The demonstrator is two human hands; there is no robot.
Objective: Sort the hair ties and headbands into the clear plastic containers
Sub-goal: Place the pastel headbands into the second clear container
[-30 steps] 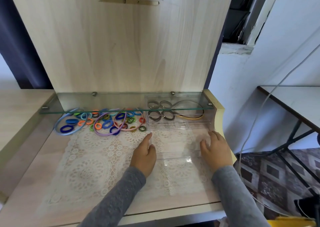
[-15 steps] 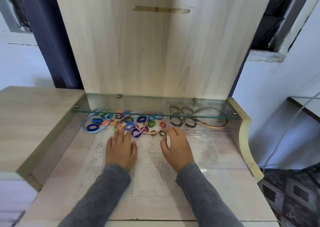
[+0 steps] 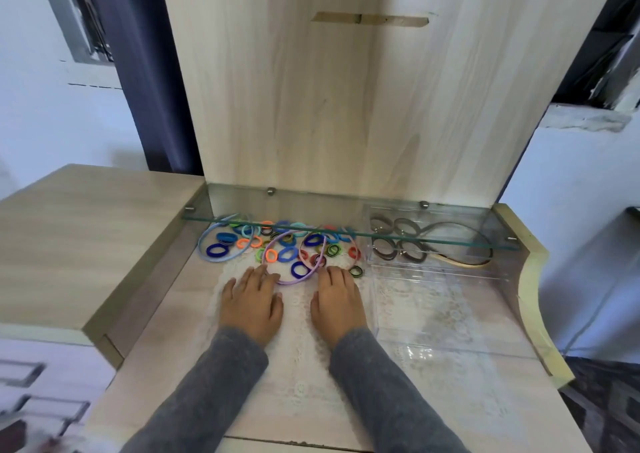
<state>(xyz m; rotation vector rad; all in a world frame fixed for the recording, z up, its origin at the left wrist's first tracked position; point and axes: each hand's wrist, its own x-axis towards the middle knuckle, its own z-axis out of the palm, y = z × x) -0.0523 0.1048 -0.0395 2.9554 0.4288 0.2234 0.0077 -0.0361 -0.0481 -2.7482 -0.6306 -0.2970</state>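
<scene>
A heap of coloured hair ties lies on the lace mat under the glass shelf, ringed by a light-blue headband, a purple headband and a pink headband. My left hand rests flat on the mat, its fingertips at the purple headband. Beside it my right hand lies flat, fingertips near a black-and-green tie. A clear plastic container stands to the right, its near compartment empty. The far clear container holds brown hair ties and a dark headband.
A glass shelf juts out low over the back of the heap and the far container. An upright wooden panel closes the back. A raised wooden top flanks the left, and a curved cream rim bounds the right.
Both hands left the clear container on the right, came left to the heap of ties, and have since slid slightly back toward me. The camera has turned left.
</scene>
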